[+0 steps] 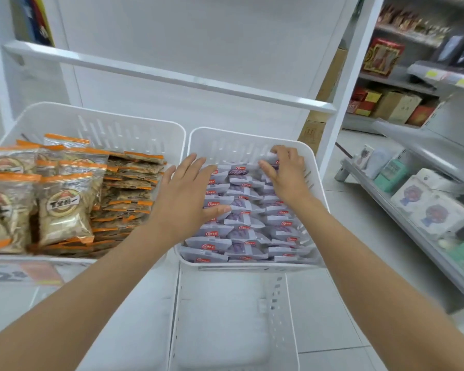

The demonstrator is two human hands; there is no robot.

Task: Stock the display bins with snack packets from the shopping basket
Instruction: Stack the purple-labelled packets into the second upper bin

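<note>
The left hand's fingers (198,167) lie straight and spread, pressing flat on the purple-and-white snack packets (241,231), with the thumb stretched across a row nearer the body. The left hand (188,194) covers the left side of that pile. The right hand's fingers (281,152) are curled over the farthest row of the same packets, the thumb reaching out to the left, so the right hand (287,172) grips packets at the far right corner. These packets stand on edge in tight rows and fill the right bin (252,135), a white slotted tub, up to the hands, leaving bare wall only behind them. Just beside it, rims almost touching, sits the left bin (105,116), holding orange-edged packets (65,207), some upright at the front left and others stacked flat towards the middle. A white rail (172,76) crosses above both bins against a white back panel. Below the right bin, between the forearms, lies a lower white tub (225,317) with holes along its side. A blurred price label (19,274) runs under the left bin. To the right, well apart, a grey side shelf (413,210) carries small boxes, with cartons on shelves farther back.
</note>
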